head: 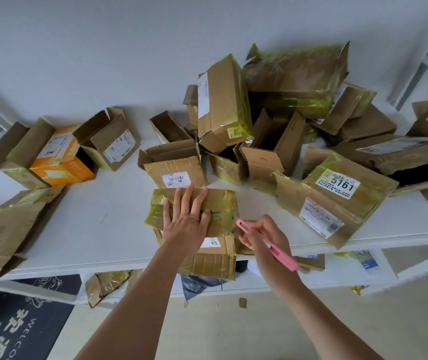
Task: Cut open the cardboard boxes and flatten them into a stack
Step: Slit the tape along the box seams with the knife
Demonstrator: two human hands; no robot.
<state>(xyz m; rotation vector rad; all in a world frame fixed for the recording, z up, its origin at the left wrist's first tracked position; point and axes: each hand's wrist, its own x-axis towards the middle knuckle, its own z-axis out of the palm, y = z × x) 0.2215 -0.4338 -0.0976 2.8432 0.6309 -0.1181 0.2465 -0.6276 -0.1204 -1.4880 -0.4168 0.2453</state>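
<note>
- Two hands are at work on one taped box (207, 211) at the near edge of the white table (103, 229); it lies directly under the left hand and just left of the right.
- Left hand (187, 222) lies flat on the box top, fingers straight and spread, pressing down; in my judgement this pins the box so it will not slide while the tape is cut.
- Right hand (262, 237) has its fingers curled round a pink utility knife (267, 242), held like a pen with the blade end pointing up-left toward the box's right end, close to it; whether the blade touches the tape I cannot tell.
- A dark slit shows in the tape just beyond the left fingertips, so the seam looks partly opened, though that is a guess.
- Past the left hand, nearly touching the held box, stands an open box with a barcode label (176, 167).
- Beyond and to the right of the knife hand, a box marked 5161 (337, 193) sits near, and a heap of uncut boxes (285, 100) rises behind it.
- Far left of the left hand lie an orange carton (62, 162) inside an open box and a flattened piece (2, 229) hanging over the table edge.
- The crowding neighbours leave little room to unfold the flaps; the left fingers lie along the likely cutting line.
</note>
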